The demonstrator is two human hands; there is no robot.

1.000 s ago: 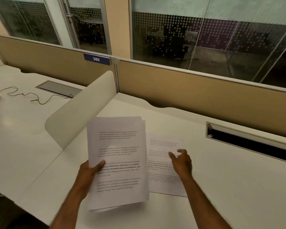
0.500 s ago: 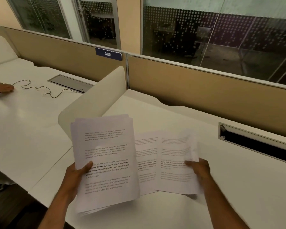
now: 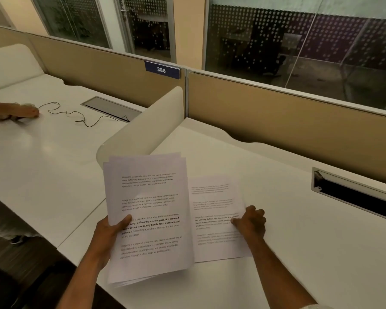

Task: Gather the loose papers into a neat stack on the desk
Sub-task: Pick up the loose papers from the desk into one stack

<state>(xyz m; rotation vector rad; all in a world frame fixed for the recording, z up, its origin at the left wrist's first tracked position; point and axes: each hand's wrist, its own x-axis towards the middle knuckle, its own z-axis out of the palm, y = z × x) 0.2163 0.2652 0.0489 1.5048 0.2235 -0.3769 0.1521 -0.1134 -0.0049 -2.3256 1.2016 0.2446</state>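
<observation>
My left hand (image 3: 110,234) holds a thick, slightly fanned stack of printed papers (image 3: 146,197) by its left edge, thumb on top, raised above the white desk (image 3: 299,253). To its right a loose printed sheet (image 3: 212,197) lies flat on the desk, its left edge hidden under the stack. My right hand (image 3: 251,221) grips that sheet at its right edge, with the thumb pressed on the page and the fingers curled. Whether another sheet lies beneath it I cannot tell.
A white curved divider (image 3: 143,126) stands just behind the stack. A beige partition (image 3: 276,121) closes off the back. An open cable slot (image 3: 354,192) is at the right. On the neighbouring desk are a black cable (image 3: 76,114) and another person's hand (image 3: 16,112).
My right hand took a sheet, lifted it to the right, then brought it down and left; one sheet face now shows there. The stack in my left hand stayed roughly in place.
</observation>
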